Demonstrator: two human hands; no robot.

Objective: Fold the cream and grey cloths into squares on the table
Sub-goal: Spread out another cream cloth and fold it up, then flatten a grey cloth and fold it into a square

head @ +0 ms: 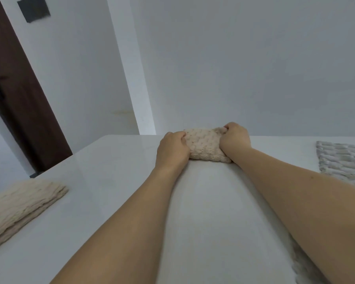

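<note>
A small cream textured cloth (205, 145), folded into a compact bundle, lies near the far edge of the white table (111, 181). My left hand (172, 150) grips its left side with curled fingers. My right hand (235, 138) grips its right side, fingers curled over the far corner. A grey textured cloth (344, 160) lies spread at the right edge of the table. A folded cream cloth stack (23, 208) rests at the left.
A white wall rises just behind the table's far edge. A dark brown door frame (19, 95) stands at the left. Part of another grey cloth (301, 267) shows under my right forearm at the bottom right.
</note>
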